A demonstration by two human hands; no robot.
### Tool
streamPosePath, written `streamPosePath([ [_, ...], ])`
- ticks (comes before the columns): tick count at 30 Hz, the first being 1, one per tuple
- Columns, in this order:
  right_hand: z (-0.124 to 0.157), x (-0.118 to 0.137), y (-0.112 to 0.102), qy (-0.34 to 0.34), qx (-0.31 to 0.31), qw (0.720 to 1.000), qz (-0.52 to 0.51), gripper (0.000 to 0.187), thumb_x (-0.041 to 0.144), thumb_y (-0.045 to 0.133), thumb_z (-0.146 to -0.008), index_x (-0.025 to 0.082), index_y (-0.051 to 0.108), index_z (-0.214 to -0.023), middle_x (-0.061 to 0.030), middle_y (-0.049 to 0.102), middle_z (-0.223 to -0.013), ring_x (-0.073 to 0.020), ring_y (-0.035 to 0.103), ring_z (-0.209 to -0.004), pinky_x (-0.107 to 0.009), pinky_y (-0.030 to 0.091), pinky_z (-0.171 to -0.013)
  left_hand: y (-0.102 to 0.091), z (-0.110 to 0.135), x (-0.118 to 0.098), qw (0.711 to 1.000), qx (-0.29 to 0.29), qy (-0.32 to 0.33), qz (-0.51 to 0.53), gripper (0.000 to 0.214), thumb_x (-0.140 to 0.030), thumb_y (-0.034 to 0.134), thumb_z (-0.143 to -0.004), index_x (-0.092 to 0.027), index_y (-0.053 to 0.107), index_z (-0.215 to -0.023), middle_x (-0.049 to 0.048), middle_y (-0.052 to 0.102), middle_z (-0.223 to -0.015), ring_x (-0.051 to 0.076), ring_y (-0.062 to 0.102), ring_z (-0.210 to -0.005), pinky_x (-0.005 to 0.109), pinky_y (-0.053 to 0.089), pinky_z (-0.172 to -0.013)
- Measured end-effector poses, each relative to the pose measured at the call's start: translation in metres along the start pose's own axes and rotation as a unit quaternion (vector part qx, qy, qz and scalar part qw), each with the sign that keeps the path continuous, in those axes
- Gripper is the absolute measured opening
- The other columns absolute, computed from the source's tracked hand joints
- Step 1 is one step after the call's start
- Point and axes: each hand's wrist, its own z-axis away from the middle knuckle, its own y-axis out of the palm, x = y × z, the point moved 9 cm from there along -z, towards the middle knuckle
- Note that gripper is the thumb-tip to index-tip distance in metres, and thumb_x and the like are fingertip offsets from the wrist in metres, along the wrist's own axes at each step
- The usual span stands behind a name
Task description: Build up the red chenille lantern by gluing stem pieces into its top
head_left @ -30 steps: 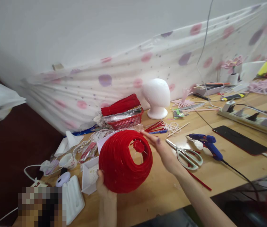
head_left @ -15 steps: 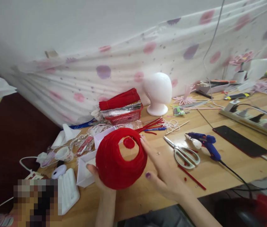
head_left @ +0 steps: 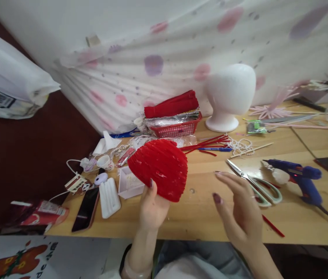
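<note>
My left hand [head_left: 151, 207] grips the lower edge of a round red ribbed lantern shell [head_left: 159, 168] and holds it just above the wooden table [head_left: 198, 221]. Its thumb presses on the shell's near side. My right hand [head_left: 239, 207] hovers open to the right of the shell, fingers spread and not touching anything. Scissors with pale handles [head_left: 256, 182] lie just beyond my right hand. A blue glue gun [head_left: 297, 176] lies further right.
A red basket [head_left: 177, 128] with red strips on top stands behind the shell, beside a white foam head [head_left: 229, 97]. A small white box [head_left: 129, 183], a white case [head_left: 109, 197] and a dark phone [head_left: 86, 209] lie at the left. Loose red sticks [head_left: 207, 144] lie scattered.
My right hand has come off the shell and drawn back toward me, open. The shell has turned so its opening no longer shows. The view has shifted left and closer.
</note>
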Motion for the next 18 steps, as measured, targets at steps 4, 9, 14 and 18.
streamPosePath([
  [4,0.002,0.048,0.035,-0.132,0.122,0.978,0.102,0.056,0.04,0.052,-0.096,0.031,0.044,-0.151,-0.0091,0.021,-0.166,-0.035,0.019,-0.151,-0.055,0.02,-0.12,0.0,0.014,0.005,0.998,0.008,-0.004,-0.069,0.05,-0.053,0.082,-0.077,-0.031,0.073,-0.121,0.0048,0.077,-0.122,0.031,0.06,-0.132,0.048,0.042,-0.118],
  [9,0.005,0.054,0.054,-0.133,0.17,0.971,0.107,0.064,0.055,0.044,-0.099,0.036,0.029,-0.159,-0.0051,0.0,-0.17,-0.0352,0.003,-0.154,-0.057,0.01,-0.121,-0.021,0.028,0.022,0.99,0.006,-0.039,-0.134,0.051,-0.054,0.079,-0.079,-0.027,0.072,-0.123,0.0068,0.072,-0.13,0.032,0.053,-0.139,0.043,0.042,-0.119],
  [14,0.01,0.052,0.052,-0.15,0.159,0.97,0.104,0.067,0.051,0.049,-0.099,0.034,0.028,-0.16,-0.0074,0.001,-0.17,-0.0359,0.005,-0.154,-0.056,0.011,-0.122,-0.04,0.039,0.033,0.98,-0.011,-0.05,-0.19,0.058,-0.058,0.071,-0.085,-0.024,0.066,-0.132,0.0095,0.062,-0.144,0.031,0.037,-0.15,0.043,0.03,-0.125],
  [18,0.012,0.053,0.049,-0.155,0.144,0.974,0.084,0.065,0.05,0.048,-0.1,0.033,0.028,-0.16,-0.0081,0.007,-0.169,-0.0349,0.009,-0.154,-0.054,0.013,-0.121,-0.029,0.041,0.035,0.977,0.014,-0.052,-0.207,0.055,-0.057,0.07,-0.086,-0.023,0.068,-0.13,0.0101,0.057,-0.15,0.033,0.036,-0.15,0.046,0.028,-0.126],
])
